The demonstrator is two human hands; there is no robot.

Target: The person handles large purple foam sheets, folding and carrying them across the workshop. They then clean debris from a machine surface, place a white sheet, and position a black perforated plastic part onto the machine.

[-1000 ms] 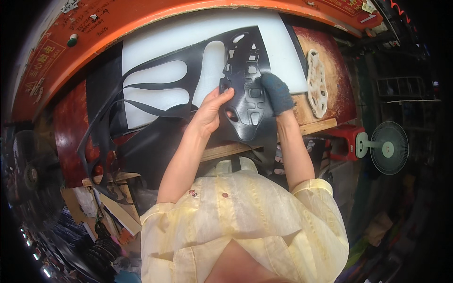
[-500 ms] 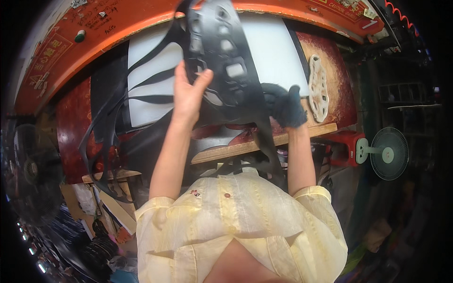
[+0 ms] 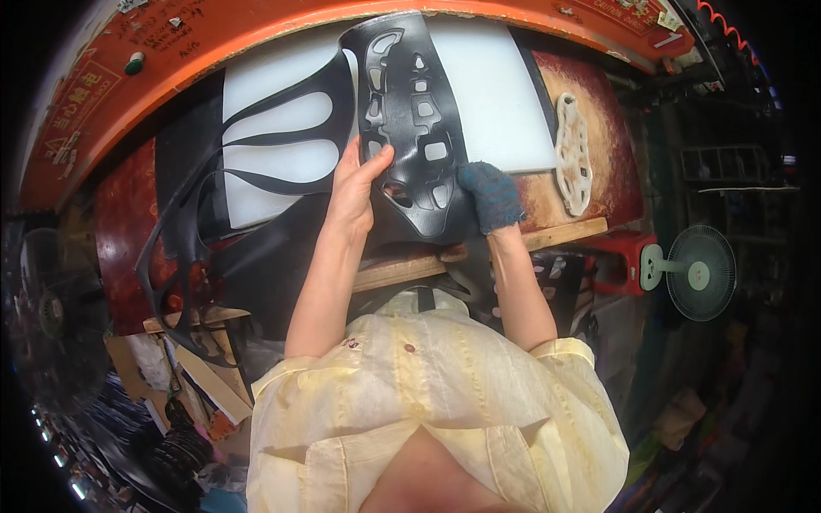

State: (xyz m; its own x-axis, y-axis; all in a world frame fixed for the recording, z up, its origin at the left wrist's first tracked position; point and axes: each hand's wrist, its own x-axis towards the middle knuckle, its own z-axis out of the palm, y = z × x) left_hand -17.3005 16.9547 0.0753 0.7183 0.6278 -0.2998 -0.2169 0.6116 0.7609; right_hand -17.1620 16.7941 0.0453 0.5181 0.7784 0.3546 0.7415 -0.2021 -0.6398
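Observation:
A black sheet (image 3: pixel 445 111) of leather-like or rubbery material, punched with several holes, lies over the white board (image 3: pixel 492 103). Bare and with the thumb on top, my left hand (image 3: pixel 352 184) grips it beside the lower holes. My right hand (image 3: pixel 493 197), in a dark blue-grey knit glove, is closed at the sheet's right edge; its fingertips are partly hidden. Long looping strips (image 3: pixel 256 120) of the same black material trail to the left. Beyond the right hand rests a pale, narrow, sole-shaped frame (image 3: pixel 575 154) with openings.
An orange machine beam (image 3: pixel 274 34) spans the far side above the worn red table (image 3: pixel 128 231). A wooden strip (image 3: pixel 398 274) runs along the near edge. To the right stand a red stool (image 3: pixel 620 261) and a small fan (image 3: pixel 699 274). Cardboard pieces (image 3: pixel 209 380) lie at lower left.
The black sheet has come down flatter onto the white board, its holes now sharp. My right hand has moved left and its raised thumb has closed in. The left hand shifted slightly right and nearer.

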